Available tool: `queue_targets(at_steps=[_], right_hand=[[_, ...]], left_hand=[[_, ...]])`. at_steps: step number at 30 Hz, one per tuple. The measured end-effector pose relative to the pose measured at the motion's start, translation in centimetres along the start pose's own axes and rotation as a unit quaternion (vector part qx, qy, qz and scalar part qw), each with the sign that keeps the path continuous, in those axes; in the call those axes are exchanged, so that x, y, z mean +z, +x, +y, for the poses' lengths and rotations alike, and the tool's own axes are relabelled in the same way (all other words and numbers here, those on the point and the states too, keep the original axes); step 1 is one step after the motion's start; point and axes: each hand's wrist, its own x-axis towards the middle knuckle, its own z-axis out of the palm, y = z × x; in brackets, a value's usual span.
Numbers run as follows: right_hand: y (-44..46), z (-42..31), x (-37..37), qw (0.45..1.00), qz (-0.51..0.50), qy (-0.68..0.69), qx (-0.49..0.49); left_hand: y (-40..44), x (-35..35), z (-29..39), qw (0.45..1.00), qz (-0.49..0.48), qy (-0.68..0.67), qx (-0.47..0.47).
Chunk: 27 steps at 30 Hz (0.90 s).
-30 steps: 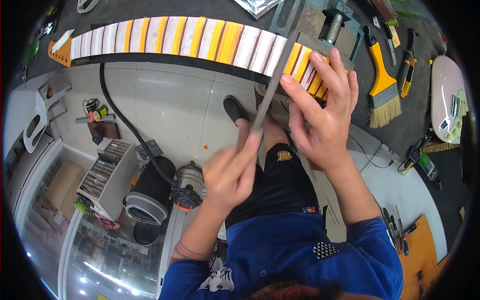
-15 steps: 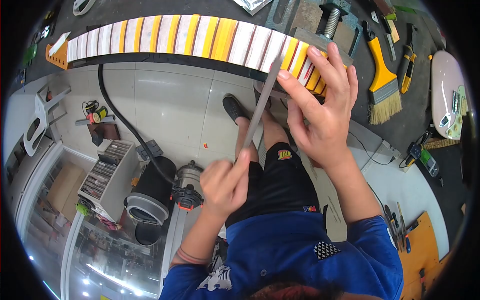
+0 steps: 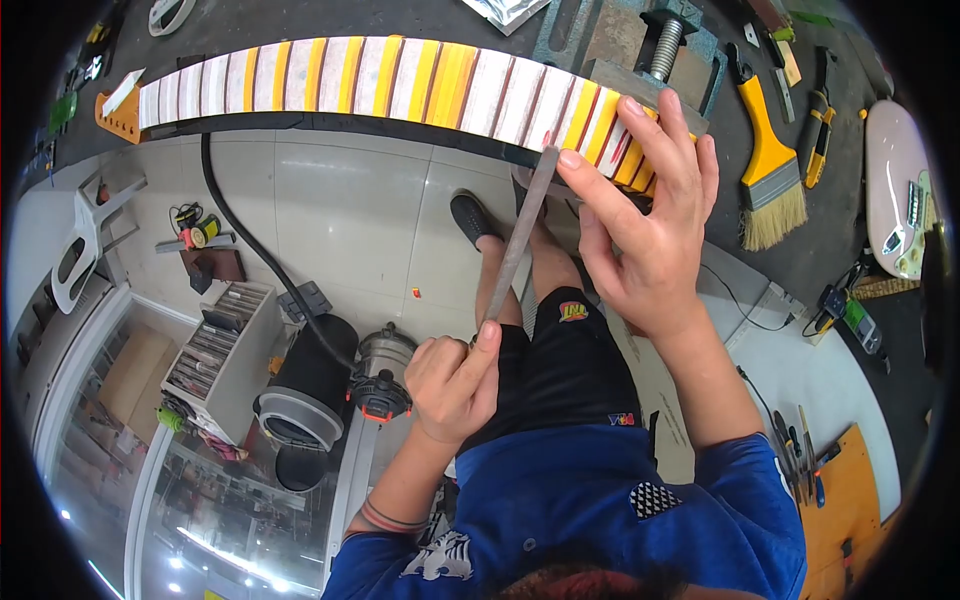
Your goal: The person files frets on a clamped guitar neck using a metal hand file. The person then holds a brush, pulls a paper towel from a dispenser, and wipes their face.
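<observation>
A guitar neck [image 3: 330,75], its fretboard covered in white and yellow tape strips with thin dark lines between them, stretches across the top of the view. Its pierced wooden headstock [image 3: 118,118] lies at the far left. My left hand [image 3: 452,388] is closed around the near end of a narrow grey metal file [image 3: 522,240], thumb along it. The file's tip is at the neck's near edge, beside red marks on the tape. My right hand [image 3: 650,215] is spread, fingertips resting on the neck's right end; its index fingertip is close to the file's tip.
A bench vise [image 3: 660,50] stands behind the neck's right end. To the right lie a yellow paintbrush [image 3: 768,150], a utility knife [image 3: 818,135] and a pale guitar body [image 3: 890,190]. Below left are a shop vacuum [image 3: 383,370] and a black bin [image 3: 310,390].
My left hand has drawn the file back toward my body, so its tip has moved from over the tape to the neck's near edge. My right hand stays on the neck.
</observation>
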Motion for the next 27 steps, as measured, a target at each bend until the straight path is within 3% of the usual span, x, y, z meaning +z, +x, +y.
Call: queue_targets(at_steps=[4, 9, 15, 18, 20, 24, 27], right_hand=[[0.1, -0.3, -0.1, 1.0, 0.004, 0.001, 0.008], [0.1, -0.4, 0.1, 1.0, 0.011, -0.004, 0.013], [0.1, -0.4, 0.0, 1.0, 0.002, -0.005, 0.011], [0.2, -0.5, -0.1, 1.0, -0.003, -0.003, 0.016], [0.1, -0.4, 0.2, 1.0, 0.009, -0.005, 0.012], [0.2, -0.5, 0.1, 1.0, 0.013, -0.004, 0.012], [0.1, -0.3, 0.4, 1.0, 0.016, -0.007, 0.007]], left_hand=[[4.8, 1.2, 0.9, 0.999, 0.022, 0.034, -0.013], [13.7, 3.1, 1.1, 0.999, 0.035, -0.023, -0.013], [2.2, -0.2, 0.0, 1.0, -0.004, -0.004, -0.029], [3.2, 0.0, 0.3, 0.999, 0.003, -0.031, -0.035], [9.1, 2.1, 0.3, 0.997, 0.031, -0.074, -0.019], [12.8, 2.9, 0.3, 0.994, 0.028, -0.102, -0.011], [5.5, 1.3, -0.4, 0.997, 0.022, -0.067, -0.017]])
